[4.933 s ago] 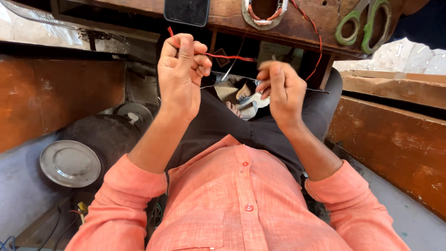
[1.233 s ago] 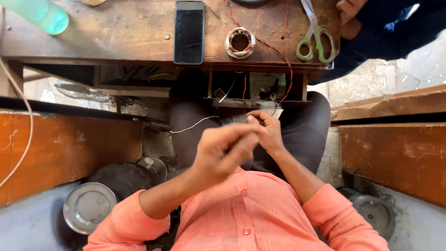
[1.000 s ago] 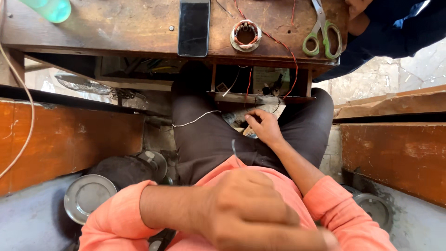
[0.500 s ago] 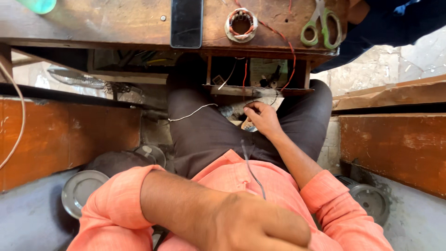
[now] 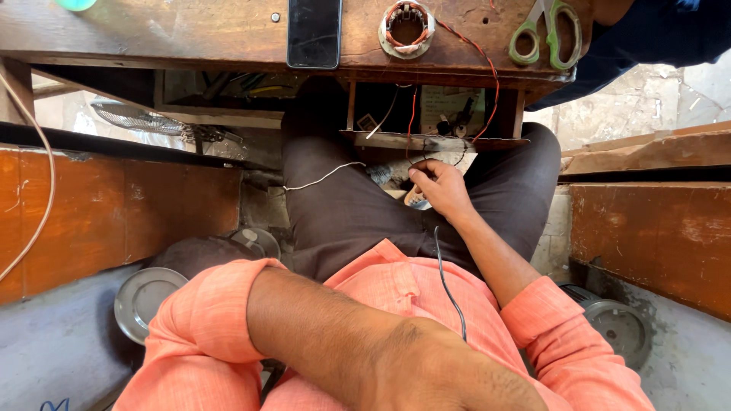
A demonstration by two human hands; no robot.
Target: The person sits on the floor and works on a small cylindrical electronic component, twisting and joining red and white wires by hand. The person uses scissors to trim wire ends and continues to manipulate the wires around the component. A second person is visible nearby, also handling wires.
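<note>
My right hand [image 5: 440, 190] rests in my lap between my dark trousers, fingers curled on a small pale metal part [image 5: 415, 201]. A thin black wire [image 5: 445, 281] rises from that hand over my orange shirt to my left hand [image 5: 457, 377]. That hand is raised close to the camera at the bottom edge. Only its wrist and back show and its fingers are hidden. My bare left forearm [image 5: 327, 327] crosses the lower middle of the view.
The wooden bench [image 5: 190, 34] ahead carries a black phone [image 5: 314, 30], a wound motor ring [image 5: 406, 27] with a red wire, and green scissors [image 5: 544, 34]. Another person's dark sleeve [image 5: 655, 30] is top right. Round metal covers [image 5: 145, 301] [image 5: 620, 327] lie on the floor.
My left hand left the lap and rose toward the camera, with the black wire now stretching up to it. My right hand stayed in the lap on the small part.
</note>
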